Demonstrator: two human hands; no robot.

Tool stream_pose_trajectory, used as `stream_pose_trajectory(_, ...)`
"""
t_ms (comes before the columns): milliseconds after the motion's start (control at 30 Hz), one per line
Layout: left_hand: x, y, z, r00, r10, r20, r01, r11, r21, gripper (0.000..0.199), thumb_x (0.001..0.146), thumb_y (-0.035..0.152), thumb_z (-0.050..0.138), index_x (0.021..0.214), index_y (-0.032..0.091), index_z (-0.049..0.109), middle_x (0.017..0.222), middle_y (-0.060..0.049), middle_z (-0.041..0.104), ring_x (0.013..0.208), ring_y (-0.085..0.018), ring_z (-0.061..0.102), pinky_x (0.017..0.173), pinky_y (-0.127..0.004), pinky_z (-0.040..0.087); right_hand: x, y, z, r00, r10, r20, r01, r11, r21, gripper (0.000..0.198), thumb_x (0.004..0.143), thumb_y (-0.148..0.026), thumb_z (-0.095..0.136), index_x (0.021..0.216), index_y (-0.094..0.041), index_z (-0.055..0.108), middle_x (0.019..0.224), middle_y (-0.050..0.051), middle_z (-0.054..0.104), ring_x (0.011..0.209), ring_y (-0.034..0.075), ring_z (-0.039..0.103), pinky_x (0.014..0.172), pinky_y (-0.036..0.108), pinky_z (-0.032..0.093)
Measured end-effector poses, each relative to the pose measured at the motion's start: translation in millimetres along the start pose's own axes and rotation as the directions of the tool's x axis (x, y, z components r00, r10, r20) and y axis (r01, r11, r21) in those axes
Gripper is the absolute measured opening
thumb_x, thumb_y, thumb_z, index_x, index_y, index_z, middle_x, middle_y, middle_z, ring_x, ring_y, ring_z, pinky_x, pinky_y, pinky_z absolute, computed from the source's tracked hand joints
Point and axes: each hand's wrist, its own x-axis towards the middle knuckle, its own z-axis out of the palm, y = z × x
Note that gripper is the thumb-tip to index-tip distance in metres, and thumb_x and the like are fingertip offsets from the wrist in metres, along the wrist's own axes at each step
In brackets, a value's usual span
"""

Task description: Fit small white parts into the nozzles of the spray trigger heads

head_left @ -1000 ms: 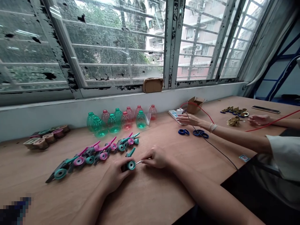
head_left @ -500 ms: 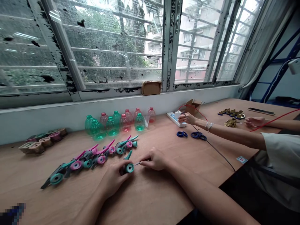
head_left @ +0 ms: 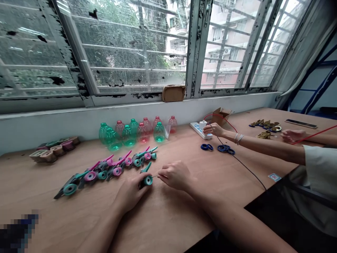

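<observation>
The person's left hand is clamped around a trigger spray head, a dark plastic body with a slim teal lever slanting up and a round teal collar, pale inside, facing the near side. The right hand pinches a thin rod that spans the small gap between the two hands; whether its tip enters the collar cannot be told. The spray head thus sits at the left hand's fingertips, just left of the right hand, over the matte brown table. Farther left lies a slanting row of similar spray heads, grey with smooth pink or teal levers and ring-shaped collars. Beyond them stand glossy, see-through green bottles and red bottles, rounded with narrow necks.
</observation>
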Motion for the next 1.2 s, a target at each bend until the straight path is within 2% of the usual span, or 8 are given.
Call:
stream_pose_trajectory(200,1,-6,2,0.994,0.107,0.022,-0.109,0.983,0.146,0.03,0.084,0.031,0.053,0.111,0.026,0.063,0.106,-0.003,0.07,0.094,-0.023,0.064,0.077,-0.029,0.048,1,-5,3,0.997,0.003,0.075,0.0,0.999,-0.039,0.034,0.092,-0.036,0.043,0.08,-0.022,0.072,0.084,0.003,0.072,0.071,0.016,0.064,0.057,0.024,0.036)
stream_pose_trajectory(300,0,-5,0,0.991,0.133,0.025,-0.135,0.98,0.148,0.03,0.083,0.03,0.053,0.111,0.026,0.064,0.107,-0.004,0.07,0.096,-0.022,0.064,0.078,-0.028,0.049,1,-7,5,0.995,0.02,0.099,-0.019,1.0,-0.007,0.033,0.091,-0.036,0.046,0.08,-0.022,0.073,0.085,0.004,0.072,0.071,0.016,0.064,0.059,0.024,0.038)
stream_pose_trajectory(467,-2,-3,-4,0.995,0.099,0.029,-0.101,0.991,0.086,0.031,0.083,0.031,0.053,0.112,0.026,0.063,0.109,-0.003,0.069,0.096,-0.021,0.064,0.079,-0.027,0.049,2,1,15,0.999,0.018,0.046,-0.026,0.979,0.2,0.026,0.088,-0.039,0.053,0.086,-0.025,0.075,0.085,0.002,0.073,0.074,0.015,0.065,0.062,0.023,0.04)
stream_pose_trajectory(600,-2,-5,-4,0.997,0.07,0.033,-0.071,0.997,0.019,0.029,0.083,0.03,0.052,0.11,0.026,0.062,0.108,-0.002,0.069,0.096,-0.02,0.064,0.079,-0.026,0.048,4,10,27,0.998,0.058,0.025,-0.063,0.903,0.425,0.021,0.086,-0.036,0.057,0.089,-0.025,0.075,0.086,0.001,0.074,0.073,0.013,0.065,0.064,0.02,0.041)
stream_pose_trajectory(800,-2,-4,-4,0.999,0.037,0.004,-0.037,0.999,-0.039,0.029,0.08,0.028,0.053,0.107,0.025,0.063,0.1,-0.001,0.07,0.087,-0.019,0.064,0.073,-0.024,0.047,5,13,32,0.998,0.058,0.001,-0.05,0.85,0.524,0.021,0.085,-0.038,0.059,0.088,-0.025,0.075,0.085,0.001,0.075,0.072,0.012,0.066,0.063,0.019,0.041)
stream_pose_trajectory(933,-3,6,-6,1.0,0.017,0.01,-0.017,0.999,-0.045,0.026,0.078,0.024,0.054,0.101,0.023,0.064,0.093,-0.001,0.07,0.082,-0.018,0.063,0.069,-0.023,0.046,2,12,26,0.998,0.063,-0.027,-0.044,0.891,0.452,0.023,0.087,-0.037,0.056,0.091,-0.025,0.075,0.085,0.001,0.074,0.071,0.012,0.065,0.062,0.02,0.04)
stream_pose_trajectory(1067,-3,9,-5,1.0,-0.01,-0.011,0.01,0.998,-0.056,0.026,0.077,0.022,0.056,0.101,0.023,0.063,0.093,-0.001,0.07,0.083,-0.018,0.062,0.072,-0.025,0.046,-1,5,19,0.996,0.068,-0.056,-0.053,0.971,0.235,0.027,0.09,-0.039,0.051,0.087,-0.025,0.074,0.085,0.002,0.072,0.074,0.013,0.063,0.063,0.022,0.037)
stream_pose_trajectory(1200,-2,6,-4,1.0,-0.005,-0.022,0.004,0.997,-0.078,0.028,0.077,0.023,0.057,0.104,0.023,0.063,0.1,-0.003,0.069,0.091,-0.02,0.062,0.08,-0.028,0.046,0,-6,13,1.0,0.017,-0.014,-0.017,1.0,0.026,0.034,0.094,-0.039,0.044,0.082,-0.022,0.071,0.083,0.004,0.07,0.077,0.015,0.062,0.06,0.023,0.036)
